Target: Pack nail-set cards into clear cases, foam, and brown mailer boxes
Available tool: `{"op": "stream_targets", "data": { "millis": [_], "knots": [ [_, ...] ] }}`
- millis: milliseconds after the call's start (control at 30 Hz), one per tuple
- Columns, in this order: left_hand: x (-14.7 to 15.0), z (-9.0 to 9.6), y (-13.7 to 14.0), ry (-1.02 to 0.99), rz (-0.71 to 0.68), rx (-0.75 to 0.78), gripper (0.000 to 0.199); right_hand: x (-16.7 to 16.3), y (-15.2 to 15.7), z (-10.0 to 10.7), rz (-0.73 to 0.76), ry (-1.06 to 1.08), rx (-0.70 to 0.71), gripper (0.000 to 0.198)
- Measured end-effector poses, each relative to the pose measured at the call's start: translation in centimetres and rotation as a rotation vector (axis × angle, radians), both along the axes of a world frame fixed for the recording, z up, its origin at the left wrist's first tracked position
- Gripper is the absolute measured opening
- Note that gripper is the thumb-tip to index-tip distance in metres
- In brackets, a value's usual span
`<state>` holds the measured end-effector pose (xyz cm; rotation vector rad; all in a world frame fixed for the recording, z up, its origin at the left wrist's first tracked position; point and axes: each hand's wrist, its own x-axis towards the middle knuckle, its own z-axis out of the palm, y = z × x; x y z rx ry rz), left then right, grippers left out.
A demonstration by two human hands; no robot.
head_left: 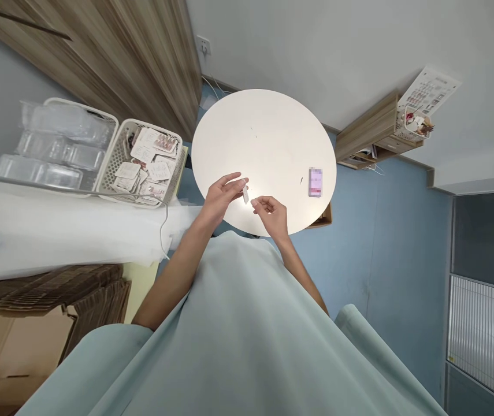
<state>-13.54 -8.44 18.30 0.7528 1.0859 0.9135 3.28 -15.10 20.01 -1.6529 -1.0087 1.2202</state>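
Over the near part of a round white table (268,133), my left hand (221,196) pinches a small white card-like piece (245,195) between thumb and fingertips. The piece hangs tilted, nearly edge-on, so its face is hard to read. Just to its right is my right hand (273,216), with thumb and fingers closed together and a slight gap from the white piece. Whatever those right fingertips hold, if anything, is too small to make out. A few tiny dark specks (301,180) lie on the tabletop.
A phone (315,182) lies at the table's right. To the left stand a basket (110,159) of printed cards and a basket (108,115) of clear plastic boxes. White wrapping sheet (77,231) and folded cardboard boxes (95,294) are nearer me. A wooden shelf (368,133) stands right.
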Motion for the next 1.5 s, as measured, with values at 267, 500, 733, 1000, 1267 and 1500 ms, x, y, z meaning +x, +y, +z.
{"op": "stream_targets", "data": {
  "millis": [267, 500, 733, 1000, 1267, 1500],
  "knots": [
    [0.1, 0.6, -0.7, 0.109, 0.033, 0.118, 0.072, -1.7, -0.6, 0.6, 0.043, -0.238, 0.100, 0.023],
    [-1.5, 0.0, -1.0, 0.166, 0.093, 0.099, 0.071, 0.1, -0.4, 0.0, -0.080, 0.043, -0.018, 0.038],
    [-2.2, -0.6, -1.4, 0.112, 0.093, 0.066, 0.063, 0.1, -0.9, -0.3, -0.076, 0.190, -0.064, 0.042],
    [-2.6, 0.9, -2.0, -0.382, -0.163, -0.035, 0.080, 0.0, -1.4, 0.0, -0.015, 0.563, -0.197, 0.042],
    [-2.3, 0.6, -2.7, -0.489, -0.261, -0.058, 0.090, -0.6, -1.6, -0.5, 0.030, 0.728, -0.268, 0.043],
    [-2.3, 0.2, -2.4, -0.333, -0.146, -0.040, 0.078, -1.2, -1.9, 0.7, -0.090, 0.175, -0.069, 0.041]
  ]
}}
